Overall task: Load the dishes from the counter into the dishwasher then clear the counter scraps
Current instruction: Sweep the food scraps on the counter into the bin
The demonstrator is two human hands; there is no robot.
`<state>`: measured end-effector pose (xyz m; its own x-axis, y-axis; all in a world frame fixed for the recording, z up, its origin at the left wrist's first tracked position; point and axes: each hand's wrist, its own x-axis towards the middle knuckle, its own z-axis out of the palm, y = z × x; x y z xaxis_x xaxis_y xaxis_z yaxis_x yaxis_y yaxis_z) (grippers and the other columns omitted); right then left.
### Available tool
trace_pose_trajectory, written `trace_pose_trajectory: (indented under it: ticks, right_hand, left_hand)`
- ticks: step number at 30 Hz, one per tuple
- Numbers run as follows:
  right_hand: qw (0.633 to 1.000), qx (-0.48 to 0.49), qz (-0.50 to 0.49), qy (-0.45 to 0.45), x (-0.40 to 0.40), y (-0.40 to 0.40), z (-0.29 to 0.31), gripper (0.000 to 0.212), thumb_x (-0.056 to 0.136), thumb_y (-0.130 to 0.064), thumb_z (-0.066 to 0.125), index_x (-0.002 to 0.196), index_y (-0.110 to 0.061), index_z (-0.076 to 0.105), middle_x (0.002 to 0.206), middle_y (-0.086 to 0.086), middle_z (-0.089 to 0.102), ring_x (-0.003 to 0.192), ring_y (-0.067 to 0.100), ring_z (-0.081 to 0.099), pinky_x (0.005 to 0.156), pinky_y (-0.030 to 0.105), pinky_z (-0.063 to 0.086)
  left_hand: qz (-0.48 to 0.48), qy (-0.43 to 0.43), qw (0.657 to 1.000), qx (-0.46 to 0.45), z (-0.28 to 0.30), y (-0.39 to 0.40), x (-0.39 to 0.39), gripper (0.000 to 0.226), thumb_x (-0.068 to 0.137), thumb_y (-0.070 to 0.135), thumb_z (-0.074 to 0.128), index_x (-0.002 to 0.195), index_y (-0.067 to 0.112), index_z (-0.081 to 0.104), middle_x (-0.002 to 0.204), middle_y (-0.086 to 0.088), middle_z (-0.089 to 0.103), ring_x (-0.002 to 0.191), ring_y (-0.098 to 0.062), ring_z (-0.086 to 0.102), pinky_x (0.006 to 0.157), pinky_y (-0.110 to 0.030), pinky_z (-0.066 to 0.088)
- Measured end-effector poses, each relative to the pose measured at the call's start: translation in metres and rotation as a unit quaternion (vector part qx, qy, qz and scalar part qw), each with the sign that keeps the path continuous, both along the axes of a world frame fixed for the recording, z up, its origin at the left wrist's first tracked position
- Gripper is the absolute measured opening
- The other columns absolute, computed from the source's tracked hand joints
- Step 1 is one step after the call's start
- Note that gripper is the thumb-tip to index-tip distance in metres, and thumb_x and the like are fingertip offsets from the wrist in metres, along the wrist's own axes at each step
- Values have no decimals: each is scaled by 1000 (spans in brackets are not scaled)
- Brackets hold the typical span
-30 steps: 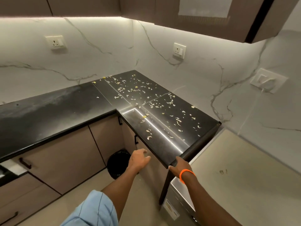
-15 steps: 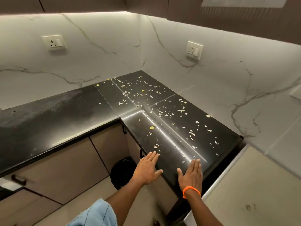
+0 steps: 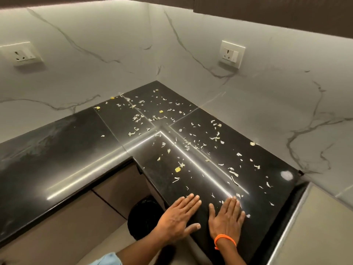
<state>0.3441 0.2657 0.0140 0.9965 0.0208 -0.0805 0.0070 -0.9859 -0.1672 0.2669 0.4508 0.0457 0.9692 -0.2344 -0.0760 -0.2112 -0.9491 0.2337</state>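
White marble-veined walls point(image 3: 191, 44) meet in a corner at the upper middle of the frame, with one wall socket point(image 3: 22, 54) at the upper left and another wall socket point(image 3: 232, 54) at the upper right. Below them runs an L-shaped black bench point(image 3: 57, 150), glossy and streaked with light. Pale scraps point(image 3: 214, 138) with a few yellow bits lie scattered over the corner and down the right arm of the bench, thinning toward the lower edge. At the lower middle, the left hand point(image 3: 177, 219) lies flat with straight fingers at the bench's inner edge, thumb spread. Just beside it the right hand point(image 3: 226, 217), an orange band point(image 3: 224, 240) on its wrist, presses palm-down with fingers straight, its fingertips among the nearest scraps. A dark bin point(image 3: 143, 217) stands on the floor under the bench, left of the hands.
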Motion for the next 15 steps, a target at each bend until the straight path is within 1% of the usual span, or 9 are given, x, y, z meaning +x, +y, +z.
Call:
trace_pose_trajectory:
  ticks: [3,5,6,8,9,10,12,13,15]
  right_hand:
    - [999,2,-14,31,21,18,-4,86,95,-68,9,157,-8,7,166,11,5,154,25,-4,124,51,2]
    - [999,19,-1,32,41,25,-5,83,96,-67,11,158,-11,9,167,8,4,154,24,-4,123,48,-6]
    - [997,57,5,50,52,29,-4,82,97,-67,11,159,-14,9,167,5,1,154,20,-6,122,44,-9]
    - [982,177,16,69,71,33,4,85,93,-72,11,159,-18,11,167,1,3,153,12,-6,123,37,-6]
    - [972,228,9,54,75,31,8,87,92,-74,13,159,-19,14,167,0,6,153,10,-3,124,34,-2]
    - [966,256,-4,27,76,29,12,84,94,-72,17,159,-19,16,167,-1,8,153,8,-2,124,32,1]
    - [961,268,-69,-20,68,18,17,70,101,-57,28,158,-17,19,166,-2,11,153,9,0,124,33,4]
    - [960,257,-106,-39,61,11,17,67,103,-51,32,158,-16,21,165,-1,12,153,12,1,124,33,4]
    - [962,213,-158,-64,46,-6,12,66,103,-45,39,156,-11,24,165,5,16,154,18,6,124,38,8]
  left_hand:
    - [-63,11,998,7,-10,16,13,77,103,67,22,163,22,4,170,5,-3,155,-11,-12,123,-37,-2]
    - [-104,12,994,5,-18,22,18,78,103,67,22,163,21,5,170,4,-3,156,-13,-11,123,-37,-2]
    - [-137,22,990,-1,-21,24,21,77,104,66,23,163,21,5,170,3,-2,156,-13,-11,123,-38,-3]
    - [-216,23,976,-3,-29,26,26,75,104,65,22,163,22,7,170,3,1,156,-14,-9,123,-39,-3]
    - [-253,18,967,3,-33,24,29,73,105,64,21,163,23,7,170,4,3,156,-15,-9,123,-39,-4]
    - [-278,19,960,5,-36,23,33,71,105,64,19,163,23,7,170,4,3,156,-14,-10,123,-39,-6]
    - [-289,19,957,0,-41,21,50,70,105,63,19,163,25,9,170,5,5,156,-13,-9,123,-37,-8]
    - [-278,16,961,1,-42,22,62,69,105,63,21,162,26,12,170,5,8,156,-14,-6,123,-38,-5]
    - [-240,-4,971,15,-40,33,89,70,103,65,24,162,26,16,169,6,14,156,-16,0,123,-38,1]
